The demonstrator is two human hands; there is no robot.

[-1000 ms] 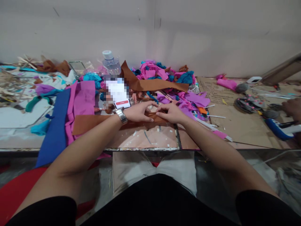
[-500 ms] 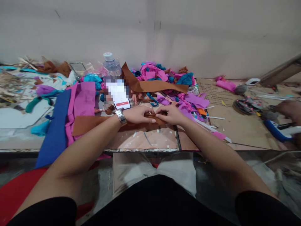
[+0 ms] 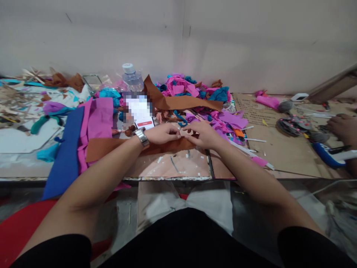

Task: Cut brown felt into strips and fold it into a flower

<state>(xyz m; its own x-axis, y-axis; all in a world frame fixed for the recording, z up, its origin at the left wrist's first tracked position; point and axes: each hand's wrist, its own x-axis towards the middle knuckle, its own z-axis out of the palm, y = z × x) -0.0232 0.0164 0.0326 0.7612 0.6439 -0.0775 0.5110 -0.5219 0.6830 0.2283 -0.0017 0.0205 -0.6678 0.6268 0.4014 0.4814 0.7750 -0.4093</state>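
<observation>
Note brown strip (image 3: 164,147) on table (image 3: 164,165), near middle, stretching left. Looks light, soft, easily creased; best taken by its long edges. See left fingers (image 3: 174,131) bunched at strip, grip unclear; right fingers (image 3: 193,126) loosely parted at right end.

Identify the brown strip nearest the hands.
Front brown strip, at the left hand and right hand; rear brown strip lies beyond them, across coloured scraps.

Dim light, washed-out phone screen (image 3: 141,111)
</observation>
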